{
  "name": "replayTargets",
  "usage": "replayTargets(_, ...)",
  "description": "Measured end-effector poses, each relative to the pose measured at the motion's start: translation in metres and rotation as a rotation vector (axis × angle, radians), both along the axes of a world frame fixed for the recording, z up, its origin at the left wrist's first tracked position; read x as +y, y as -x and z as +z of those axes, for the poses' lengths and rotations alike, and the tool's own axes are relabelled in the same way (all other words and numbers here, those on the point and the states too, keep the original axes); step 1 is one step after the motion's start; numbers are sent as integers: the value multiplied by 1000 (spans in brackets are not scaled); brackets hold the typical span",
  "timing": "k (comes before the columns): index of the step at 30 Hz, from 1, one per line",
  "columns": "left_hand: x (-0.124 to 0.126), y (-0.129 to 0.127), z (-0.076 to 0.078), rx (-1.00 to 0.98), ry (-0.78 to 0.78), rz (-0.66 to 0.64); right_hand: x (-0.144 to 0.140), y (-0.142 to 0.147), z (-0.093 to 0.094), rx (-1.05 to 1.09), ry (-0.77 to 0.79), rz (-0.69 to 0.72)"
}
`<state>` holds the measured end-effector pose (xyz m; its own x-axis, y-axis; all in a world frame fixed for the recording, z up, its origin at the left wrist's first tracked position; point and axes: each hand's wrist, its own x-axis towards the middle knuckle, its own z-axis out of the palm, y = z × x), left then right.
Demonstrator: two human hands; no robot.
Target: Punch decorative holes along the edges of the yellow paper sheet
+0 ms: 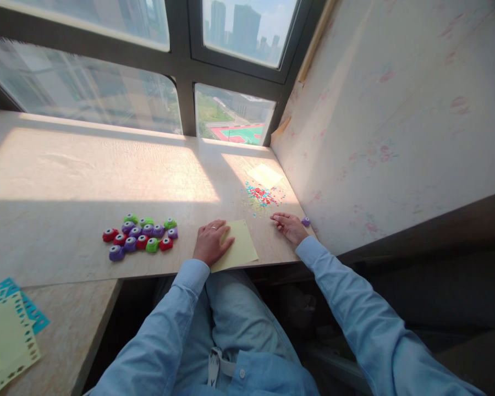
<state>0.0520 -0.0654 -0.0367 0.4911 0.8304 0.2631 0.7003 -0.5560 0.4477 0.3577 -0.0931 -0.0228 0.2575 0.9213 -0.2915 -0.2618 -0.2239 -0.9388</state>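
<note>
A pale yellow sheet of paper (242,248) lies at the front edge of the wooden surface. My left hand (213,242) rests flat on its left side, thumb spread from the fingers. To the right of the sheet, my right hand (289,226) hovers low or touches the surface, thumb and fingertips pinched together. Whatever they hold, if anything, is too small to make out. Just beyond those fingertips lies a scattered heap of red, blue and yellow paper bits (262,195). A small purple craft punch (306,221) sits right beside my right hand.
Several red, green and purple craft punches (142,242) stand grouped on the left. Behind the paper bits is another pale sheet (265,176). Yellow punched sheets (10,335) overlap blue ones (35,313) at lower left. A patterned wall (379,137) bounds the right side, windows the back.
</note>
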Motion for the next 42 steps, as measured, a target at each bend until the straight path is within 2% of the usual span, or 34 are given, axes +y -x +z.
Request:
replayTargets(8, 0, 0, 1, 6, 12, -3, -1, 4, 4, 33, 6, -33)
replayTargets(16, 0, 0, 1, -2, 14, -3, 3, -3, -4, 60, -45, -128)
replayTargets(25, 0, 0, 0, -4, 16, 2, 0, 5, -5, -58, -103, -140)
replayTargets(34, -2, 0, 3, 5, 8, -4, -15, 36, -11, -327, -201, -201)
replayTargets(37, -2, 1, 3, 25, -1, -10, -16, 42, -15, -513, -223, -132)
replayTargets(42, -3, 1, 1, 49, -23, -23, -15, 44, -22, -988, -323, 72)
